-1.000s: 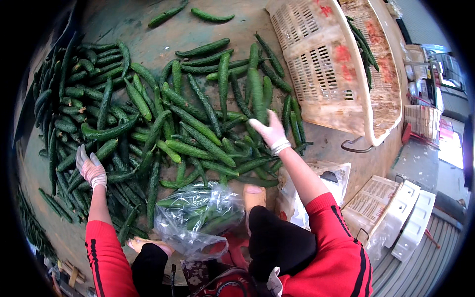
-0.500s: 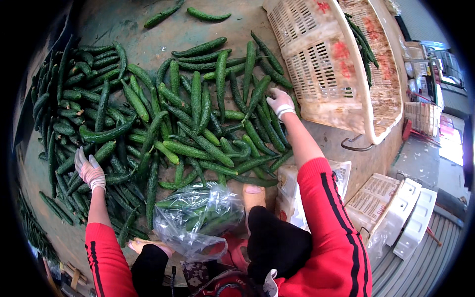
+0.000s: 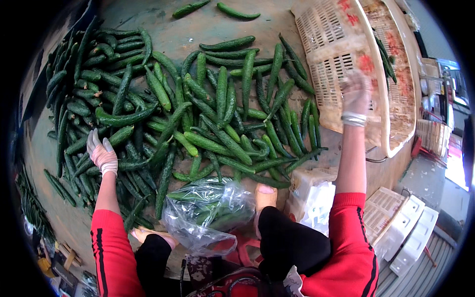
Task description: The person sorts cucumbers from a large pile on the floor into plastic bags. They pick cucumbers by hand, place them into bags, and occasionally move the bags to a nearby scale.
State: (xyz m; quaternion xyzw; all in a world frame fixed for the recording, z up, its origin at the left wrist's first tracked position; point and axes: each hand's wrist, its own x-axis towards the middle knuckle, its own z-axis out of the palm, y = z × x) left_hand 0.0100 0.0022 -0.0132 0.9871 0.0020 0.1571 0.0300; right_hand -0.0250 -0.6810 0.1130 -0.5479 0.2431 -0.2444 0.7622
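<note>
Green, bumpy cucumbers (image 3: 227, 143) lie in a broad heap in front of me. At the heap's left side, my left hand (image 3: 102, 154), in a pale thin glove, rests on the cucumbers with its fingers apart and nothing in them. My right hand (image 3: 356, 91), gloved too, is raised in front of the slatted side of a stained white plastic crate (image 3: 329, 54). Motion blurs its fingers, so whether they hold anything is unclear. Between my feet sits a clear plastic bag (image 3: 190, 230) with several cucumbers inside.
Two loose cucumbers (image 3: 238, 12) lie at the far edge. More cucumbers (image 3: 387, 57) show inside the crate, whose metal handle (image 3: 378, 160) sticks out near me. White plastic containers (image 3: 311, 193) stand by my right knee; another crate (image 3: 382, 210) and white foam boxes (image 3: 415, 237) are further right.
My right hand has moved from the heap's right edge rightward to the crate's side. My left hand stays on the cucumbers. The whole view has shifted slightly.
</note>
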